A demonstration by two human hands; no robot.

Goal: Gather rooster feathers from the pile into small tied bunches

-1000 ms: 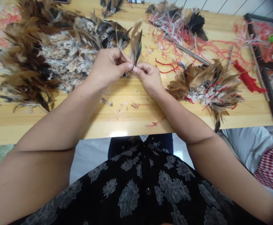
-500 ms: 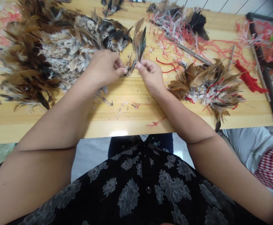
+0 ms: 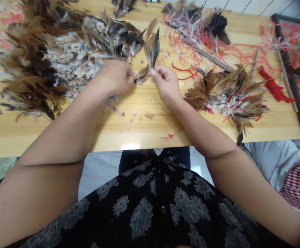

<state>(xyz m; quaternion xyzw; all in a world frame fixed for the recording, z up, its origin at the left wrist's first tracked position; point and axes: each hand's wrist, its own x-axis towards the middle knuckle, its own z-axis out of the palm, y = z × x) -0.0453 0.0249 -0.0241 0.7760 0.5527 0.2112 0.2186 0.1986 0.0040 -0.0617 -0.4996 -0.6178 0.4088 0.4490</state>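
A small feather bunch (image 3: 152,46) stands pinched at its quills in the right hand (image 3: 167,84), the left hand (image 3: 114,77) fingers (image 3: 129,75) closed on a downy tuft (image 3: 140,74) beside it, while the big loose heap (image 3: 52,58) left of them looks barely worked and a smaller red-threaded pile (image 3: 229,93) lies to their right.

Big feather pile (image 3: 52,58) left on the table (image 3: 139,131), smaller feather bundle (image 3: 229,93) right, hands between.

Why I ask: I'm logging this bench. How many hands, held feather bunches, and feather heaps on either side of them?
Hands: 2 (left hand, right hand)
Held feather bunch: 1
Feather heaps: 2 (large heap, small heap)
Total: 5
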